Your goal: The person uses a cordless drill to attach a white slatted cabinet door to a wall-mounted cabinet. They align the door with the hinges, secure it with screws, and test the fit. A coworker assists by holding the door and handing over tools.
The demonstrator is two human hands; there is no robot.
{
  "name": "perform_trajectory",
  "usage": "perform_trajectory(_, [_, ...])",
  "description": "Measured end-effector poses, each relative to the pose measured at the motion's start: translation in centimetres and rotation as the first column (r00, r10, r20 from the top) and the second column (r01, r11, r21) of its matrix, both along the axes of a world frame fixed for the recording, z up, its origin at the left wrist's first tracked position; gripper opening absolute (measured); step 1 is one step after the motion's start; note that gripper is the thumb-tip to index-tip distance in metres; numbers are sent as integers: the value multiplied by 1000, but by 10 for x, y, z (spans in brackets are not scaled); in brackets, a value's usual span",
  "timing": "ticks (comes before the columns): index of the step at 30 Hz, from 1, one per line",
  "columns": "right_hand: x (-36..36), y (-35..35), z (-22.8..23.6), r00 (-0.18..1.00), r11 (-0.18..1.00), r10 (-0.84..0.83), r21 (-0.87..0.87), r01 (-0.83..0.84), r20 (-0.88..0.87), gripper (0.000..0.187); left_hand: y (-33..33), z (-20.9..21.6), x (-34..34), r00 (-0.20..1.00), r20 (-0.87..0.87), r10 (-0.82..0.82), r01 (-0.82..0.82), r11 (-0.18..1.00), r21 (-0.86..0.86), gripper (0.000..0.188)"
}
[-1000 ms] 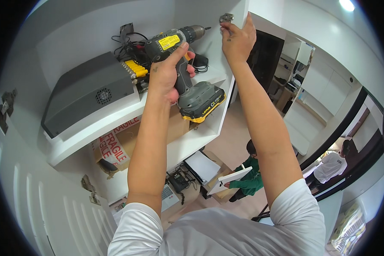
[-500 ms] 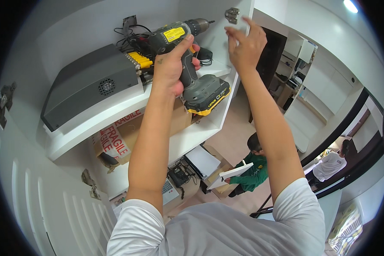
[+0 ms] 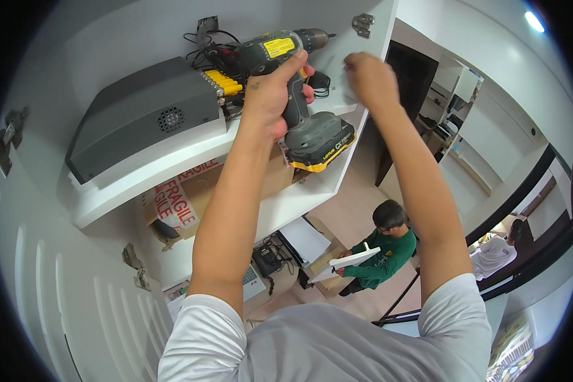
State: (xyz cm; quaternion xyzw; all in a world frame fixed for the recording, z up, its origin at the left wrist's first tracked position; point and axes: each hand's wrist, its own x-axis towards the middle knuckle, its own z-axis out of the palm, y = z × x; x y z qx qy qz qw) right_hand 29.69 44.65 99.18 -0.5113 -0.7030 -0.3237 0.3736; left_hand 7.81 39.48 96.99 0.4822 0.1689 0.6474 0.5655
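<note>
Equipment case sits on the upper shelf, left of the drill in the left hand. Carton lies on the lower shelf. Hinge is on the side panel, above the right hand.

Bright ceiling light, fisheye-bent edges

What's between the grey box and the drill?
Yellow plugs and dark cables, plus, lower, the left hand, lie between grey box and drill in the head view.

right hand's fingers blurred, drill handle partly hidden behind left hand
</note>
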Motion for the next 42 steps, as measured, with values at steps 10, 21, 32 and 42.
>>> perform_trajectory(10, [22, 42, 20, 922, 797, 372, 545, -260, -105, 39, 9, 11, 15, 998, -45, -34, 35, 999, 17, 31])
perform_trajectory(21, [0, 41, 15, 888, 835, 362, 521, -174, -283, 29, 13, 16, 23, 997, -50, -60, 62, 997, 41, 35])
perform_trajectory(32, [3, 45, 14, 871, 804, 409, 559, -202, -273, 29, 12, 25, 27, 994, -103, -28, 36, 997, 71, 36])
perform_trajectory(42, [5, 45, 14, 874, 792, 410, 577, -199, -261, 32, 12, 23, 29, 994, -108, -2, 11, 996, 84, 35])
